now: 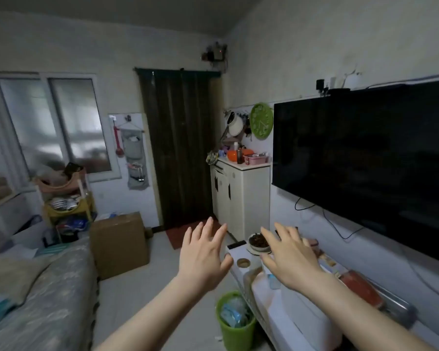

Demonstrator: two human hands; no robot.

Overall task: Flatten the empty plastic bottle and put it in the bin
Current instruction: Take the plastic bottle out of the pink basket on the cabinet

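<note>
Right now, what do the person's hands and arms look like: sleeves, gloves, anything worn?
Both are bare. The left hand and right hand have no gloves, and no rings or watch are visible. Both forearms are uncovered down to the frame edge, no sleeve in view. Nails are short and look unpainted.

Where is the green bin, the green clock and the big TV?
green bin (235, 335), head view, on its front wall.
green clock (261, 121), head view, on the middle of its face.
TV (365, 158), head view, on its dark screen.

Left hand (203, 254) and right hand (289, 257): bare, ungloved. Both forearms bare to the frame edge; no sleeve visible. No rings, watch or markings seen.
</note>
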